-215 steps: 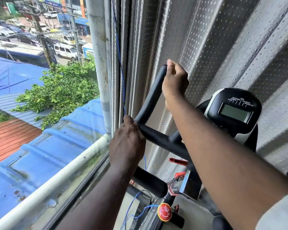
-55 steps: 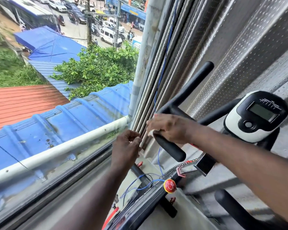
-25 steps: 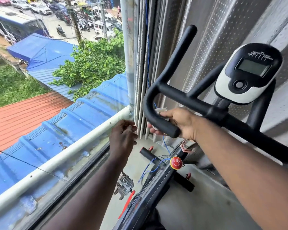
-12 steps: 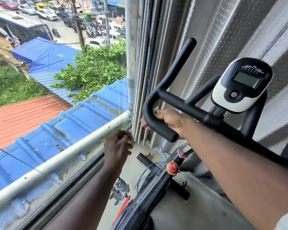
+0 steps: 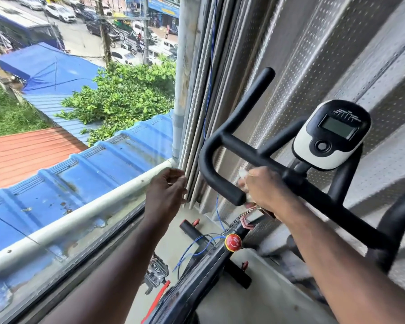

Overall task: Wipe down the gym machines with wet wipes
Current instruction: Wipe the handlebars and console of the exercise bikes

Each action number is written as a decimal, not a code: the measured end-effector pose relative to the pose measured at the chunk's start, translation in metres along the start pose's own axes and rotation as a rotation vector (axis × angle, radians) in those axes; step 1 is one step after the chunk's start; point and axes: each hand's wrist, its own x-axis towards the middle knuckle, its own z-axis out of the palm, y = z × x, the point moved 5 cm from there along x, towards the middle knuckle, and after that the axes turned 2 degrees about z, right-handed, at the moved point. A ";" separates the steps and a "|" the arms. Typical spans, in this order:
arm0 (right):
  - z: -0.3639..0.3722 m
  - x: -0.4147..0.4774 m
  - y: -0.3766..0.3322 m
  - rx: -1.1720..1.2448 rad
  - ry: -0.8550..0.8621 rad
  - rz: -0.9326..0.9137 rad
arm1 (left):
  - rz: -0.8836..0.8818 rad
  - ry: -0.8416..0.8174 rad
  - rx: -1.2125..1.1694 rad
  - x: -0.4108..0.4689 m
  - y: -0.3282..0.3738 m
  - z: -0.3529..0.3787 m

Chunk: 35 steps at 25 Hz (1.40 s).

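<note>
Through the window [image 5: 56, 260], a white pipe [image 5: 80, 213] runs across, a blue corrugated roof [image 5: 91, 174] just beyond it. Red roof [image 5: 21, 155] to its left, leafy tree [image 5: 122, 99] behind, cars [image 5: 59, 11] up on the street. Indoors, a blue wire [image 5: 209, 73] hangs beside the perforated metal panel [image 5: 313, 54].

Both arms out; L hand [image 5: 166, 190] loose, empty; R hand [image 5: 264, 191] grips wipe [image 5: 243, 172].

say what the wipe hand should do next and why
Probably slide the right hand with the wet wipe along the handlebar, from its lower grip end up round the bend. The wipe sits by that end, and the bend above lies bare.
</note>
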 end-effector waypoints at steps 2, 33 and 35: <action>0.005 -0.015 -0.013 -0.034 0.190 -0.241 | 0.037 -0.059 0.017 0.003 0.005 0.006; -0.066 0.026 -0.053 -0.676 0.127 -0.824 | 0.043 0.029 0.176 0.071 0.036 0.103; -0.087 0.059 -0.094 -0.520 0.308 -0.772 | 0.130 0.081 0.279 0.069 0.040 0.101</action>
